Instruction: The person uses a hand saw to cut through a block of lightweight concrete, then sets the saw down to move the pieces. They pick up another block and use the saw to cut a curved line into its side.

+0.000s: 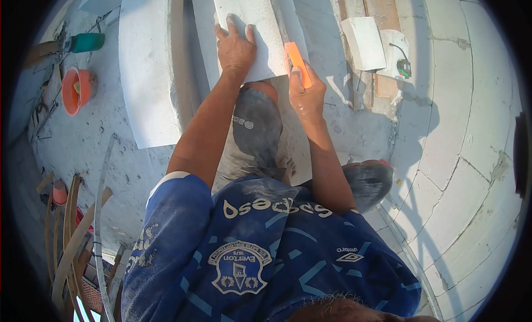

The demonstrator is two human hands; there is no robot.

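My left hand [236, 49] lies flat with fingers spread on a white lightweight concrete block [266, 45]. My right hand [307, 95] is closed around the orange handle of a handsaw [298, 64], at the block's right edge. What shows of the blade is a thin strip running away from me along that edge; much of it is hard to make out. My knee is under the near end of the block. White dust marks my right hand.
Another long white block [147, 67] stands to the left. A small cut block [364, 43] and a tape measure [404, 68] are at the right. An orange bucket [72, 92] and a green bottle [87, 42] are at the far left, with wooden strips [72, 239] below. A block wall [449, 122] curves along the right.
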